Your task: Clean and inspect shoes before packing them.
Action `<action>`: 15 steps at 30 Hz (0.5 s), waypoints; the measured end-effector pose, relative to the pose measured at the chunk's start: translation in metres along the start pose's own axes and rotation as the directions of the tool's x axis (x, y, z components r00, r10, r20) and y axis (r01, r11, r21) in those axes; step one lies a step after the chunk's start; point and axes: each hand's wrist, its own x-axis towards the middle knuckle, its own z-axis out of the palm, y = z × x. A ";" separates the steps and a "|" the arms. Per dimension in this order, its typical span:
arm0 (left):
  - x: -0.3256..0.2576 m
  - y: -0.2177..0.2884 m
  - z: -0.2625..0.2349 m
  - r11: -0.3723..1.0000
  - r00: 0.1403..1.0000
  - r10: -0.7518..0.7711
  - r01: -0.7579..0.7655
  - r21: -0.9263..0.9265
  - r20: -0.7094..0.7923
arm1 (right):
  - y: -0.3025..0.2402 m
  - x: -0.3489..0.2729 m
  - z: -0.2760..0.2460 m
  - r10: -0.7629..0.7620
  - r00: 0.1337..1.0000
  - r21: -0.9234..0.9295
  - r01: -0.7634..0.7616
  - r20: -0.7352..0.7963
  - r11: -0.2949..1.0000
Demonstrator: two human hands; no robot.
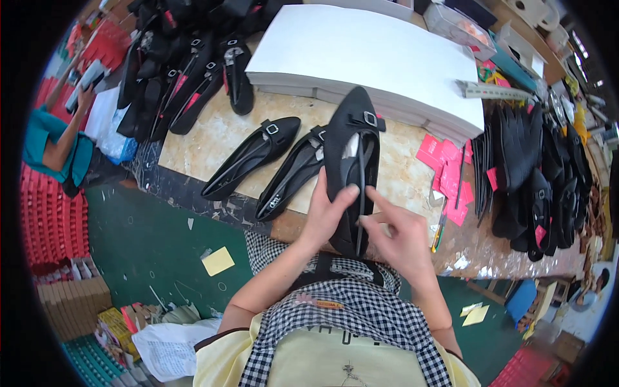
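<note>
Gripping the black flat shoe between them, left hand and right hand clamp its heel end.

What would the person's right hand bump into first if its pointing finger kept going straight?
Probably the black shoe itself: the right hand points up-left at the thin strap, almost touching; the left hand lies just beyond.
</note>
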 end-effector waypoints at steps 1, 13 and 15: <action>0.006 0.012 -0.008 0.966 0.997 0.055 -0.069 0.247 0.059 | 0.012 -0.005 -0.009 0.006 0.994 -0.001 -0.006 -0.108 1.000; 0.035 0.044 -0.127 -0.026 0.935 0.080 -0.344 0.938 0.345 | 0.091 -0.013 0.050 0.189 0.981 -0.012 -0.188 0.051 0.982; 0.025 0.042 -0.140 0.052 0.940 0.157 -0.315 0.948 0.304 | 0.089 -0.004 0.055 0.123 0.991 -0.016 -0.123 0.045 0.992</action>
